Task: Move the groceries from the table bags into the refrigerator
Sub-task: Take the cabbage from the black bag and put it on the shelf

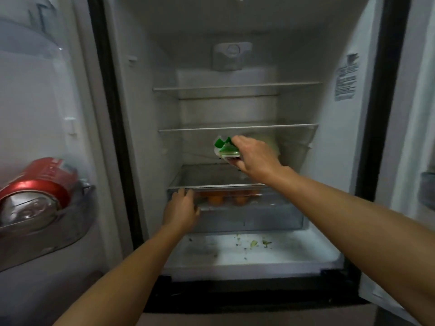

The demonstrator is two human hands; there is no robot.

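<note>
Pinched between thumb and fingers of the right hand point(254, 156), a green-and-white plastic packet point(226, 149) hangs in the grip, its crinkled top edge sticking up in ragged green points and its lower part showing a white panel with small print too blurred to read. The packet is inside the refrigerator point(146, 114), held above the clear lid of the drawer and below the second glass shelf point(237, 127), towards the right half of the compartment. The left hand point(182, 208) lies flat against the front left of the transparent drawer point(259, 220), fingers spread and pressed on its rim, holding nothing. Through the drawer's clear wall a row of rounded orange-brown eggs point(226, 198) shows, sitting in a tray just right of that hand. Below the drawer the white floor of the compartment is dusted with small green and dark scraps point(256, 243). A thinner glass shelf point(235, 87) runs above, with a white moulded light housing on the back wall. At left, the open door's curved translucent bin point(47, 231) carries a red aluminium can point(35, 189) lying tilted, its silver top facing out.
</note>
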